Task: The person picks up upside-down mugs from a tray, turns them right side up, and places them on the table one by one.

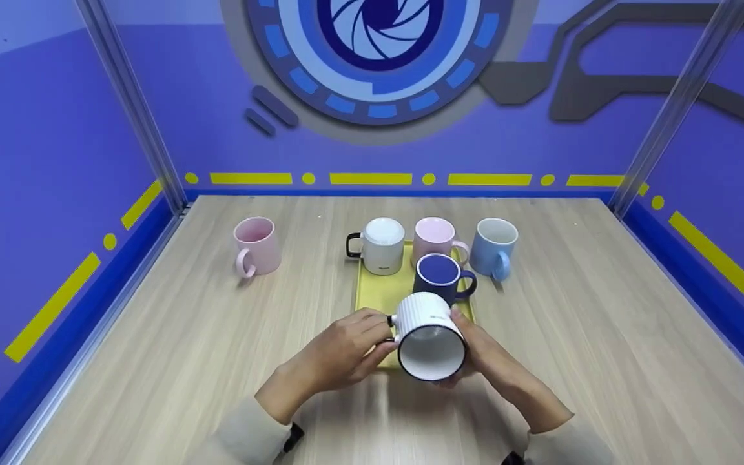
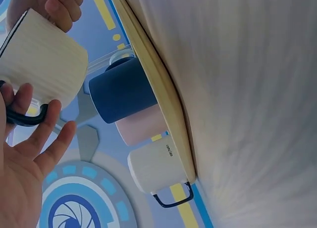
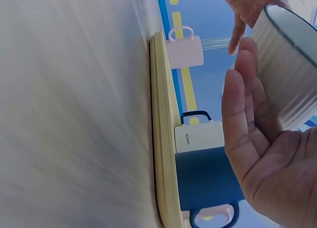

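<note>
A white ribbed mug (image 1: 422,311) with a black rim is tipped on its side above the front of a yellow tray (image 1: 378,296), its mouth facing the head camera. My left hand (image 1: 346,349) grips its black handle (image 2: 28,118). On the opposite side my right hand (image 1: 491,361) holds the mug's body, fingers along the ribbed wall in the right wrist view. Just behind the held mug, a dark blue mug (image 1: 435,281) stands upright on the tray. Further back on it are a white mug (image 1: 383,252) with a black handle and a pink mug (image 1: 432,248).
Another pink mug (image 1: 262,248) stands on the wooden table (image 1: 217,361) left of the tray. Right of the tray is a light blue mug (image 1: 491,248), its handle toward the front. Blue-purple walls (image 1: 42,161) enclose the table's back and sides.
</note>
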A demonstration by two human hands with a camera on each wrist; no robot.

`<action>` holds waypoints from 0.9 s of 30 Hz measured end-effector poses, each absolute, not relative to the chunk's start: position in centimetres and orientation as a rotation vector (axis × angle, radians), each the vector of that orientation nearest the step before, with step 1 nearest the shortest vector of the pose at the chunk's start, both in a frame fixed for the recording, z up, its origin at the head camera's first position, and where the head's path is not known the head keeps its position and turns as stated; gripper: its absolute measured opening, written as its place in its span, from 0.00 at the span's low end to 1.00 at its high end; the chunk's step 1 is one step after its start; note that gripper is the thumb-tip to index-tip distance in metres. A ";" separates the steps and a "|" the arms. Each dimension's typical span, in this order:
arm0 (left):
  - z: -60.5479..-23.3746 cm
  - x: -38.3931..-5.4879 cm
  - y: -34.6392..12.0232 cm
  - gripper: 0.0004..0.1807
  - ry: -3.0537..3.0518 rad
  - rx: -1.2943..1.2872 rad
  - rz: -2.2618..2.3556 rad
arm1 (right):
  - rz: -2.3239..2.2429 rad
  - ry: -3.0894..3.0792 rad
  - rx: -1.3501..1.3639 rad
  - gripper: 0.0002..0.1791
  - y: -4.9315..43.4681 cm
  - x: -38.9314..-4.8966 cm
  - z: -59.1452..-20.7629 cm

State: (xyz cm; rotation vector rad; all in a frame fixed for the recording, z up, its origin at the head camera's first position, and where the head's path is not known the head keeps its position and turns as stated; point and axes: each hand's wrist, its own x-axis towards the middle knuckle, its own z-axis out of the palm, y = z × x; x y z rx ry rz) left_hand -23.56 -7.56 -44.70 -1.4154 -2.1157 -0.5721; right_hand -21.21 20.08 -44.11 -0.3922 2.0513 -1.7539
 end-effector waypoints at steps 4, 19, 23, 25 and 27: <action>-44.7 -23.4 -7.5 0.09 -2.158 -1.359 -0.715 | -1.737 2.038 -0.416 0.46 20.3 -21.3 -44.3; -43.5 -23.1 -6.4 0.18 -2.480 -1.031 -1.587 | -1.625 2.147 -0.303 0.47 20.5 -21.1 -44.6; -43.5 -23.1 -6.3 0.19 -2.501 -0.955 -1.832 | -1.603 2.151 -0.285 0.49 20.5 -21.1 -44.6; -43.5 -23.1 -6.3 0.21 -2.511 -0.932 -1.916 | -1.584 2.152 -0.293 0.51 20.5 -21.0 -44.7; -43.5 -23.1 -6.4 0.22 -2.523 -0.920 -1.990 | -1.573 2.152 -0.303 0.53 20.5 -21.0 -44.7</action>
